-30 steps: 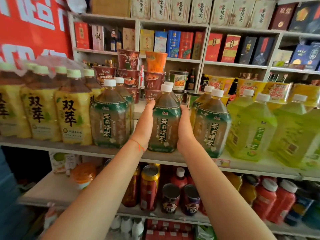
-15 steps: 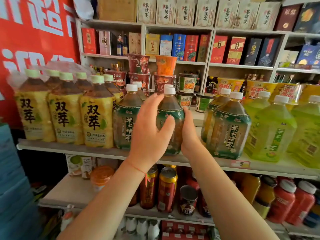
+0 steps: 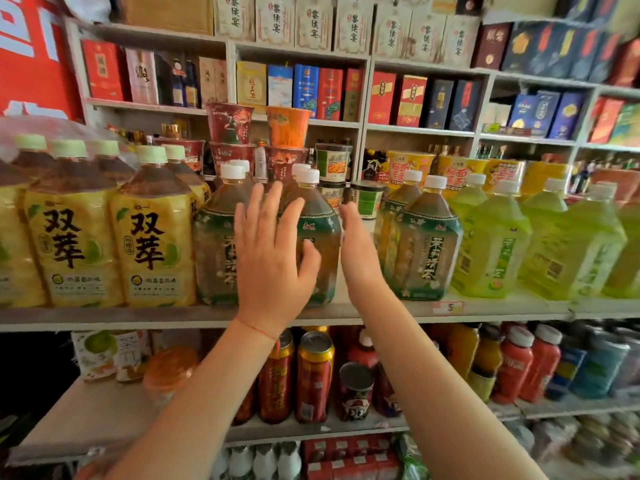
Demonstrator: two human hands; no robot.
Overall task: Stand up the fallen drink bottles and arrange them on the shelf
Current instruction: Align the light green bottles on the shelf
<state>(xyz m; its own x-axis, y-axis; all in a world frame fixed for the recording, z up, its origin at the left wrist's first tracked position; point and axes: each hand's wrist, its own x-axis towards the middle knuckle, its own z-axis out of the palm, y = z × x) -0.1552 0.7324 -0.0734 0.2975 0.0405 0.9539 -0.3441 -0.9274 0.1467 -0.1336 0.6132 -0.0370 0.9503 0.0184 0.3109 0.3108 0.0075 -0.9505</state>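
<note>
Green-labelled and white-capped, the jasmine tea bottle [image 3: 318, 237] stood upright on the drinks shelf [image 3: 346, 311], near the middle of the view, its base close to the shelf's front edge. At its 9 o'clock stood a second jasmine tea bottle [image 3: 216, 244], just beside it, and at its 3 o'clock, past a narrow gap, two more of the same kind [image 3: 427, 237] stood one behind the other. The left hand [image 3: 270, 251] was spread flat in front of the middle bottle, fingers straight and fanned toward 12 o'clock, the thumb [image 3: 308, 258] lying against the bottle's label; whether the palm itself touched the plastic could not be told. A thin red string [image 3: 256, 329] circled that wrist. The right hand [image 3: 356, 244] was also open, fingers straight and together, held edge-on just beside the bottle's right side in the gap; contact there was unclear. Neither hand curled round anything. Farther toward 9 o'clock stood yellow-labelled tea bottles [image 3: 152, 237] with pale green caps, and toward 3 o'clock a row of bright green tea bottles [image 3: 491, 244]. At 12 o'clock, behind the bottles, instant noodle cups [image 3: 230, 124] were stacked. At 6 o'clock, on the lower shelf, stood red and gold cans [image 3: 313, 375].
</note>
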